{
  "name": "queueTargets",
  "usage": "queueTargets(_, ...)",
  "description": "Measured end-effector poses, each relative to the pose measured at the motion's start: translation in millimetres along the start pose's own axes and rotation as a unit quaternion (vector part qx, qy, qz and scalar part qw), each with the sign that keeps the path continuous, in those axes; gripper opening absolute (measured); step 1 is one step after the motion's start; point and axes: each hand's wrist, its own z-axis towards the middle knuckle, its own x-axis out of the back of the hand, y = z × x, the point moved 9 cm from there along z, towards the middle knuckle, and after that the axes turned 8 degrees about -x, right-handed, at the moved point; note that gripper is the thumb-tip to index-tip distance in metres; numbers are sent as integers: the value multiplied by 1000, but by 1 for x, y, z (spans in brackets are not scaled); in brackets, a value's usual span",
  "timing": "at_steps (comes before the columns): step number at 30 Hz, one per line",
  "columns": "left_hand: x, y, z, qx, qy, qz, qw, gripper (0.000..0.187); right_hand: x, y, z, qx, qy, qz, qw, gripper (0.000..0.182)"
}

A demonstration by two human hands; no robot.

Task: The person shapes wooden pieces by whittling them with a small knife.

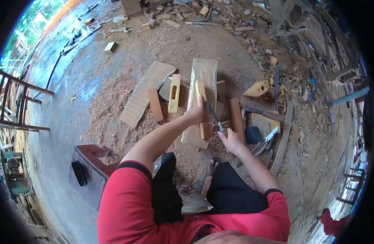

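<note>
A pale plank [205, 70] lies lengthwise in front of me, with a narrow wooden piece [200, 88] on top of it. My left hand [196, 112] is at this narrow piece, near the upper end of a dark metal tool; its fingers are mostly hidden. My right hand [231, 141] is wrapped round the handle of the dark tool [212, 112], which slants up toward the left hand. Left of the plank are a wooden block with a slot [174, 93] and a reddish block [155, 105]. A wider board [143, 97] lies beyond them.
A reddish-brown strip [236, 118], a yellowish wooden tool body [257, 89], a dark cup-like object [253, 134] and a hatchet-like tool [264, 112] lie at the right. A metal box [88, 175] stands at the left. Shavings cover the floor; scraps are piled beyond.
</note>
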Motion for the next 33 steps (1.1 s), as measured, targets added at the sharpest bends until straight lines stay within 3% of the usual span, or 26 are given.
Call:
queueTargets(1, -6, 18, -9, -54, -82, 65, 993, 59, 0, -3, -6, -11, -7, -19, 1000, 50)
queueTargets(3, 11, 34, -31, 88, -39, 208, 973, 102, 1, -10, -19, -18, -15, -27, 999, 50)
queueTargets(4, 13, 42, -32, 81, -33, 239, 967, 129, 5, -15, -23, -8, 3, -46, 999, 49)
queueTargets(8, 10, 25, -21, 21, -10, 190, 982, 128, 3, -16, -18, 4, 30, -56, 998, 49)
queueTargets(10, 9, 38, -27, 0, -28, 173, 984, 103, 5, -26, -12, 3, 30, -48, 998, 49)
queueTargets(11, 6, 37, -23, 0, -32, 173, 984, 103, 6, -29, -8, 6, 28, -42, 999, 48)
queueTargets(14, -1, -3, -4, 84, 15, -91, 992, 77, 0, -25, 6, 19, 39, -33, 999, 48)
queueTargets(17, -16, -59, 17, 141, 45, -269, 952, 82, 2, -27, 4, 18, 36, -36, 999, 48)
queueTargets(20, -14, -94, 40, 50, 21, -186, 981, 85, 4, -28, 4, 17, 41, -38, 998, 46)
queueTargets(26, -16, -120, 46, 67, -21, -192, 979, 92, 0, -24, 9, 25, 59, -34, 997, 45)
queueTargets(30, -20, -101, 36, 69, -49, -234, 969, 93, 4, -31, 14, 29, 52, -35, 998, 49)
queueTargets(33, -13, -93, 30, 120, -40, -217, 968, 94, -1, -22, 24, 28, 58, -36, 997, 48)
